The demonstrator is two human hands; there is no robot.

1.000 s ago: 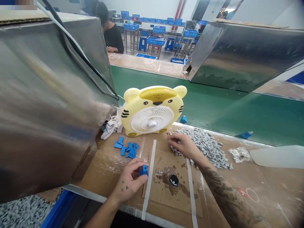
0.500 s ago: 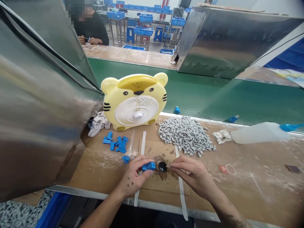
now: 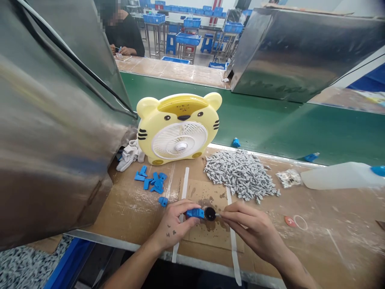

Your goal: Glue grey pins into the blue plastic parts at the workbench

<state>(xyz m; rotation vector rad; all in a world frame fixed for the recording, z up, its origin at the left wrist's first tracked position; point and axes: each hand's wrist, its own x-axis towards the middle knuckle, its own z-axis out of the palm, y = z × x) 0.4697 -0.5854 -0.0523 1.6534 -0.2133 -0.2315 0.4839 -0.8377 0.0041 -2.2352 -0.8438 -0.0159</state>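
Observation:
My left hand pinches a blue plastic part between thumb and fingers over the cardboard. Right beside that part's right end is a small round black container with dark contents. My right hand is closed in a pinch on a small light grey piece, whose tip is at the container's right rim. Several loose blue parts lie to the left, with a single one nearer my left hand. A large heap of small grey pieces lies behind my right hand.
A yellow animal-faced fan stands behind the blue parts. A white bottle and a small bag lie at the right. Metal housing borders the left. Beyond the green belt, a person works.
The view has shifted, so the scene sits further right in the picture. The blue part in my left hand is now level and up against the black container.

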